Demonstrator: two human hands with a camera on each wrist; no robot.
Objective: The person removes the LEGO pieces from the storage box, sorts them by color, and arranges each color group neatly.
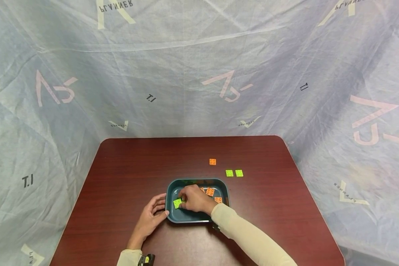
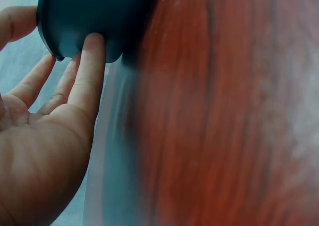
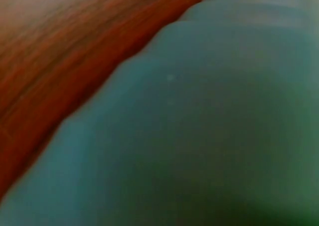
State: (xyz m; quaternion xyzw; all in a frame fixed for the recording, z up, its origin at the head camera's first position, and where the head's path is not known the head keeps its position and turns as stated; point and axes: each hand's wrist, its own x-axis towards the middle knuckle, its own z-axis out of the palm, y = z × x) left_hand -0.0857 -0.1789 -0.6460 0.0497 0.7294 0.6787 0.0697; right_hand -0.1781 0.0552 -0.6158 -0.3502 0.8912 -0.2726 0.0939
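Note:
A dark teal tray (image 1: 199,222) stands on the table with toy building bricks inside. My left hand (image 1: 150,218) rests against the tray's left end. In the left wrist view, its straight fingers (image 2: 90,71) touch the outer wall of the tray. My right hand (image 1: 196,199) reaches over the near rim into the tray and pinches a lime green brick (image 1: 177,203) at the left inside. Orange bricks (image 1: 210,191) lie at the right inside the tray, one partly behind the right hand. A blurred blue-green surface (image 3: 199,136) fills most of the right wrist view.
Beyond the tray, an orange brick (image 1: 212,162) and two lime green bricks (image 1: 229,173) lie on the reddish-brown table (image 1: 126,166). Grey-white printed sheeting (image 1: 183,74) hangs behind the table and along both sides.

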